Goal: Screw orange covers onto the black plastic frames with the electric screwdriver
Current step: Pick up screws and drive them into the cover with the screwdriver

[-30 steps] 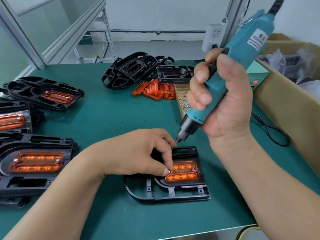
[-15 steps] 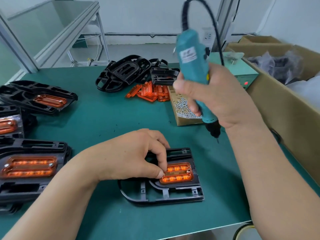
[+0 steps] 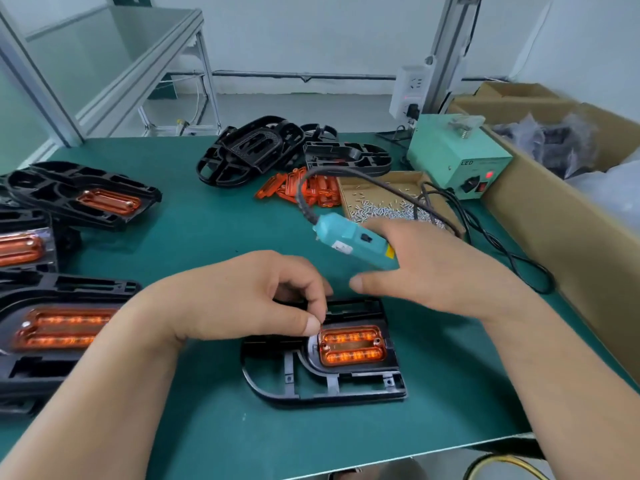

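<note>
One frame [image 3: 346, 394] with one cover [image 3: 351, 346] lies up front; the left hand [image 3: 256, 299] pinches the cover's corner. The right hand [image 3: 440, 271], fingers straight, rests on the screwdriver [image 3: 349, 240]. Three covered frames [image 3: 69, 192] lie left.

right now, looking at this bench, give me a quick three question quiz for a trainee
1. True or false: the electric screwdriver stands upright with its bit on the orange cover.
2. The loose screws lie in: A a cardboard tray; B a glass jar; C a metal bowl.
3. Which hand has its thumb beside the left end of that cover in the black frame?
Key: 1 false, it lies tilted beneath the right hand, away from the cover; 2 A; 3 the left hand.
</note>
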Available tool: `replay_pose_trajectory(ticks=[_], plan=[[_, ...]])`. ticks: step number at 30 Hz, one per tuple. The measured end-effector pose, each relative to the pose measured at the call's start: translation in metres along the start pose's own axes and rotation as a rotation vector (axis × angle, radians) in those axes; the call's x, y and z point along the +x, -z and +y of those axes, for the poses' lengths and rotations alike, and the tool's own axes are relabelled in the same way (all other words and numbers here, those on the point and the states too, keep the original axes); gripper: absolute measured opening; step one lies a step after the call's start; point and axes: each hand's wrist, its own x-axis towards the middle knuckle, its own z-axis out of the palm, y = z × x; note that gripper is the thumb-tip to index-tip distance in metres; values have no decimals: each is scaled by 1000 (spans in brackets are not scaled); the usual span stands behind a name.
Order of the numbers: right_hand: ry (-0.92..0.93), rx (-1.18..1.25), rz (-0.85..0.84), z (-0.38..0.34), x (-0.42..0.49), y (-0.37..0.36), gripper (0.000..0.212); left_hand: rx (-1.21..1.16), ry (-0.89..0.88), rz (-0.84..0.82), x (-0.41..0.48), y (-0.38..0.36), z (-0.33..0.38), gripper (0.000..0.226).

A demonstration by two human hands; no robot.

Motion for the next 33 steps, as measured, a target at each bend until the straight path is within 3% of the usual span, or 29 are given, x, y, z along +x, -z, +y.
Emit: replay_pose_trajectory(ticks=[4, 9, 19, 25, 27, 30, 33], plan=[[-55, -36, -56, 9, -30, -14, 70, 133, 59, 37, -2, 7, -5, 5], [-80, -60, -109, 0, -40, -28, 88, 137, 91, 47, -3, 6, -6, 9], [-78, -170, -132, -7, -38, -31, 80, 63, 75, 26, -1, 5, -7, 11], [-77, -87, -145, 3, -35, -28, 88, 82, 77, 28, -2, 7, -9, 5], [-66, 15, -129, 8, -34, -23, 82, 92, 81, 31, -3, 8, -10, 7], [-60, 162, -25, 18, -31, -13, 56, 104, 80, 28, -3, 10, -12, 9], [-75, 470, 141, 24, -20, 0, 40, 98, 106, 55, -5, 14, -15, 14]])
